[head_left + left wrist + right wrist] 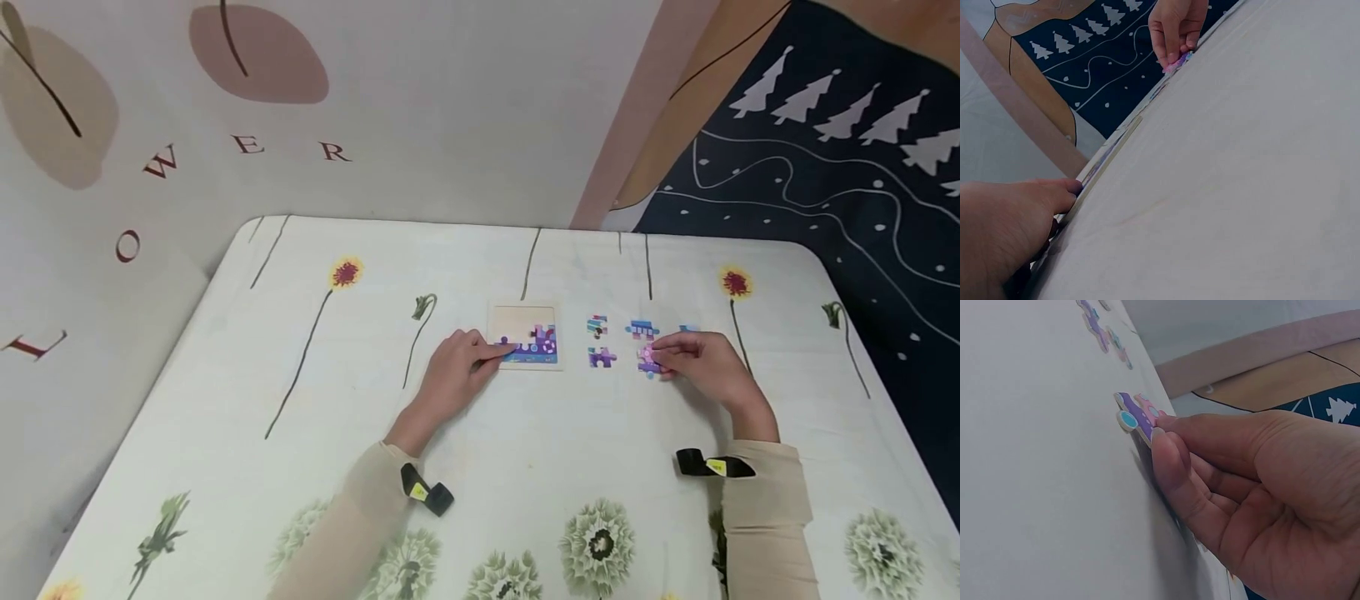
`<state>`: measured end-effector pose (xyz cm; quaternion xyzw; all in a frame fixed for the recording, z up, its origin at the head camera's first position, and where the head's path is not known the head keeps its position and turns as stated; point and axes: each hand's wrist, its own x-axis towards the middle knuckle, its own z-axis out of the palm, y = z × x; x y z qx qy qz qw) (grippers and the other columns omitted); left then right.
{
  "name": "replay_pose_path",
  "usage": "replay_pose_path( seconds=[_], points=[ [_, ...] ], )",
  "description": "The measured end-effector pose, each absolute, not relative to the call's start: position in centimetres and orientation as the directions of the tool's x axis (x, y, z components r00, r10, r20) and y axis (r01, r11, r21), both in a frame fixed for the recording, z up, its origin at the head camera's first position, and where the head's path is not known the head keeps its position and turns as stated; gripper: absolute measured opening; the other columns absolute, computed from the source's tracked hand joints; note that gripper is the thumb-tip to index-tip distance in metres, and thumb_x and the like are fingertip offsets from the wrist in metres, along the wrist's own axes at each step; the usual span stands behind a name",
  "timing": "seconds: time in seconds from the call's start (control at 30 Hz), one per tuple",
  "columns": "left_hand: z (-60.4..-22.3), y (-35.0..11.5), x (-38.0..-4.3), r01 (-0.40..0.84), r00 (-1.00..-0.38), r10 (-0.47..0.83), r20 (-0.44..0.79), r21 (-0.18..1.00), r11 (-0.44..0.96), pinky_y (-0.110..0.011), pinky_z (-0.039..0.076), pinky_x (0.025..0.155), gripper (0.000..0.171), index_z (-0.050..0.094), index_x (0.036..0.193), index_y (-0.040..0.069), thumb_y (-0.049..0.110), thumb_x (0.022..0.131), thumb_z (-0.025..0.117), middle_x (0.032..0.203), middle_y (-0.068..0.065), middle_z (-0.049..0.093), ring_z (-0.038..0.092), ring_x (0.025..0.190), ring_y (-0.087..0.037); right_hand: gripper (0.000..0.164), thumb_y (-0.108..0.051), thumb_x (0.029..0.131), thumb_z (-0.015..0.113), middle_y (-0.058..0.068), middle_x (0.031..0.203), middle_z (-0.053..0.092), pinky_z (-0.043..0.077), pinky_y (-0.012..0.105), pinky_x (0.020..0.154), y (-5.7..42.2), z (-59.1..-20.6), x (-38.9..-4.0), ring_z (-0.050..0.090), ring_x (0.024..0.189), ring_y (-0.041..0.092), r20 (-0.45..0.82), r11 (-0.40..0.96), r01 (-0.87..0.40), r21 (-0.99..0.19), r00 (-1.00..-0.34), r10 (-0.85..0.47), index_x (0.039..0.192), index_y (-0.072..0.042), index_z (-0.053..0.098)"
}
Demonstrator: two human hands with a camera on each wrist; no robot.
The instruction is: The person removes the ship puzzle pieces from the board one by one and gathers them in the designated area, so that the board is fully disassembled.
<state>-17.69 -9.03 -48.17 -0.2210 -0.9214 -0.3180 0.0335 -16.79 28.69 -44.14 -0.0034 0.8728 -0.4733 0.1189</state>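
A square wooden puzzle tray (525,307) lies on the table, with purple and blue jigsaw pieces fitted along its bottom and lower right. My left hand (459,367) is at the tray's left side, its index finger stretched over the fitted pieces. In the left wrist view, that hand (1016,228) touches the tray's edge. Between thumb and fingertips, my right hand (701,367) pinches a pink and purple puzzle piece (1137,417) with a light blue knob. Its grip shows close up in the right wrist view, where the fingers cover one end of the piece.
Loose puzzle pieces lie right of the tray: a striped one (597,325), a purple one (602,357) and a blue one (642,329). Another blue piece (687,328) peeks out behind my right hand. A flower-printed cloth (525,450) covers the table, which meets a wall behind.
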Motion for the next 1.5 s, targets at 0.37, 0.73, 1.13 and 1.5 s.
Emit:
replay_pose_path(
  seconds=[0.37, 0.73, 1.13, 1.5],
  points=[
    [-47.7, -9.0, -17.7, 0.412, -0.909, 0.363, 0.207, 0.584, 0.699, -0.027, 0.031, 0.064, 0.026, 0.079, 0.121, 0.022, 0.013, 0.097, 0.073, 0.076, 0.006, 0.048, 0.037, 0.071, -0.015, 0.023, -0.007, 0.101, 0.067, 0.015, 0.096, 0.073, 0.054, 0.019, 0.071, 28.0, -43.6, -17.2, 0.070, 0.073, 0.011, -0.220, 0.621, 0.134, -0.772, -0.973, -0.064, 0.115, 0.010, 0.071],
    [-47.6, -9.2, -17.8, 0.415, -0.907, 0.368, 0.203, 0.577, 0.704, -0.028, 0.031, 0.065, 0.027, 0.079, 0.121, 0.023, 0.012, 0.098, 0.072, 0.076, 0.006, 0.048, 0.037, 0.071, -0.016, 0.016, -0.005, 0.099, 0.069, 0.014, 0.091, 0.068, 0.050, 0.025, 0.064, 26.1, -42.9, -17.4, 0.064, 0.073, 0.018, -0.153, 0.711, 0.078, -0.699, -0.987, -0.043, 0.110, 0.006, 0.070],
    [-48.1, -9.3, -17.6, 0.390, -0.917, 0.358, 0.174, 0.577, 0.717, -0.027, 0.031, 0.065, 0.027, 0.078, 0.123, 0.024, 0.015, 0.098, 0.073, 0.076, 0.006, 0.048, 0.038, 0.072, -0.015, 0.019, -0.008, 0.098, 0.070, 0.011, 0.090, 0.066, 0.052, 0.033, 0.065, 17.7, -41.5, -20.4, 0.065, 0.074, 0.024, -0.139, 0.581, -0.057, -0.812, -0.947, -0.288, 0.116, -0.001, 0.072],
    [-48.1, -8.9, -17.5, 0.435, -0.899, 0.382, 0.216, 0.555, 0.709, -0.028, 0.032, 0.064, 0.027, 0.079, 0.121, 0.023, 0.013, 0.097, 0.073, 0.076, 0.005, 0.048, 0.038, 0.071, -0.015, 0.026, 0.002, 0.089, 0.077, 0.010, 0.089, 0.064, 0.047, 0.027, 0.062, 13.9, -43.8, -20.6, 0.056, 0.071, 0.018, -0.171, 0.524, -0.030, -0.851, -0.929, -0.330, 0.114, 0.001, 0.070]
  ],
)
